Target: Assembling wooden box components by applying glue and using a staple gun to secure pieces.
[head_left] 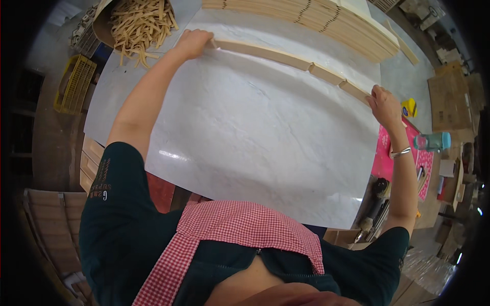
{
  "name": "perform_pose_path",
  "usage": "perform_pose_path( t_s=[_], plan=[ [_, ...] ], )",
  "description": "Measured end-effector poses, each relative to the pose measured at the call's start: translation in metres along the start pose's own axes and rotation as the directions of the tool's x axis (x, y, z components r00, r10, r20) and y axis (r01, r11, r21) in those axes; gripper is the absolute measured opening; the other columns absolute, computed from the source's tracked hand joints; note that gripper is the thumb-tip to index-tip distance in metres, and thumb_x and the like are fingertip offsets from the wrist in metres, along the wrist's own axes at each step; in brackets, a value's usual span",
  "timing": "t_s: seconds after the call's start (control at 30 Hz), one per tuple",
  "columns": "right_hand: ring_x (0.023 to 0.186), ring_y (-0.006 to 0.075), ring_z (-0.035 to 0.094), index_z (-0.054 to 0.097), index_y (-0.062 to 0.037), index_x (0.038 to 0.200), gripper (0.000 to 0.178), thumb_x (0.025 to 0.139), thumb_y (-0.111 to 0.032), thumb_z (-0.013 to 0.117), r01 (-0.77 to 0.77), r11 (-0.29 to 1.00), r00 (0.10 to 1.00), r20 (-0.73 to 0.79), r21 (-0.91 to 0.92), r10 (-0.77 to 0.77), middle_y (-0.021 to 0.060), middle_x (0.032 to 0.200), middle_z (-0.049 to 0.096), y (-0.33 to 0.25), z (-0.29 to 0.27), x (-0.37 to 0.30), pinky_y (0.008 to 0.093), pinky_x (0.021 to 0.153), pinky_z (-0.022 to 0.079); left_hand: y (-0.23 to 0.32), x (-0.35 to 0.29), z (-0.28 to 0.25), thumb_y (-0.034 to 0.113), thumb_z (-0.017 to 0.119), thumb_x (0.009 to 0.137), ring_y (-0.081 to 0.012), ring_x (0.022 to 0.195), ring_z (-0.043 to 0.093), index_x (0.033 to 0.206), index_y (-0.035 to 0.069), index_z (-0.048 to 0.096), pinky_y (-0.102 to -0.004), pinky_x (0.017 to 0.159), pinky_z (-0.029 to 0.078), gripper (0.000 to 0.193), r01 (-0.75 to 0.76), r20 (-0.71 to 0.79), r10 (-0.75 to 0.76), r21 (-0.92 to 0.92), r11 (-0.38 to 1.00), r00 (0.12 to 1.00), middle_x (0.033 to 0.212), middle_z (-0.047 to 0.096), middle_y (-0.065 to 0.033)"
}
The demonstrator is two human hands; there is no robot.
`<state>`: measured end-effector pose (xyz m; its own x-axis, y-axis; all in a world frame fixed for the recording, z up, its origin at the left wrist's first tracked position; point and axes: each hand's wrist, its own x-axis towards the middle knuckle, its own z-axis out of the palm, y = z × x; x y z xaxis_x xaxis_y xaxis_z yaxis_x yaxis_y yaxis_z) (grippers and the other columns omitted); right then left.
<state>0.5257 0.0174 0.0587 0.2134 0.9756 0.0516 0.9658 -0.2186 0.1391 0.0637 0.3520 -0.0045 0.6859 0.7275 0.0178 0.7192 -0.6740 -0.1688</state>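
Observation:
A long pale wooden strip (263, 52) with notches toward its right part stretches across the far side of the white marble-patterned tabletop (245, 132). My left hand (195, 43) is closed around its left end. At the other end, the fingers of my right hand (385, 104) pinch the strip. Both arms are stretched far out, and a silver bangle (400, 152) circles my right wrist. Whether the strip rests on the table or hangs slightly above it, I cannot tell.
Behind the strip lies a large stack of similar notched wooden strips (306, 23). A container of thin wood pieces (143, 28) stands at the far left, near a yellow crate (75, 84). On the right are a yellow tub (409, 107), a teal-lidded jar (432, 141) and cardboard boxes (451, 102).

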Motion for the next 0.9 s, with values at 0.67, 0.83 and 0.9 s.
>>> perform_pose_path(
  t_s=[0.67, 0.83, 0.9],
  plan=[
    [0.084, 0.0332, 0.067, 0.065, -0.0047, 0.106, 0.023, 0.083, -0.003, 0.066, 0.295, 0.823, 0.955, -0.188, 0.486, -0.231, 0.0169, 0.102, 0.07, -0.145, 0.013, -0.152, 0.0388, 0.079, 0.054, 0.078, -0.215, 0.009, 0.009, 0.057, 0.088, -0.0303, 0.086, 0.064, 0.131, 0.005, 0.056, -0.0375, 0.082, 0.054, 0.044, -0.136, -0.142, 0.039, -0.774, 0.618, 0.989, 0.111, 0.069, -0.0132],
    [0.08, 0.03, 0.067, 0.068, -0.0051, 0.097, 0.016, 0.082, -0.01, 0.07, 0.602, 0.794, 0.765, -0.345, 0.085, -0.543, 0.0151, 0.097, 0.07, -0.177, 0.005, -0.169, 0.0381, 0.079, 0.053, 0.111, -0.225, -0.008, 0.022, 0.064, 0.095, -0.0233, 0.087, 0.065, 0.133, 0.006, 0.055, -0.0329, 0.074, 0.055, 0.042, 0.248, 0.223, -0.143, -0.95, 0.189, 0.964, 0.117, 0.065, -0.0126],
    [0.077, 0.0277, 0.066, 0.068, -0.0061, 0.096, 0.016, 0.083, -0.014, 0.073, 0.662, 0.747, 0.679, -0.461, 0.051, -0.571, 0.0127, 0.092, 0.07, -0.209, 0.0, -0.16, 0.0373, 0.08, 0.053, 0.119, -0.221, 0.001, 0.025, 0.065, 0.096, -0.0215, 0.086, 0.064, 0.132, 0.006, 0.056, -0.0311, 0.071, 0.055, 0.042, 0.28, 0.256, -0.165, -0.95, 0.141, 0.953, 0.118, 0.064, -0.0134]
  ],
)
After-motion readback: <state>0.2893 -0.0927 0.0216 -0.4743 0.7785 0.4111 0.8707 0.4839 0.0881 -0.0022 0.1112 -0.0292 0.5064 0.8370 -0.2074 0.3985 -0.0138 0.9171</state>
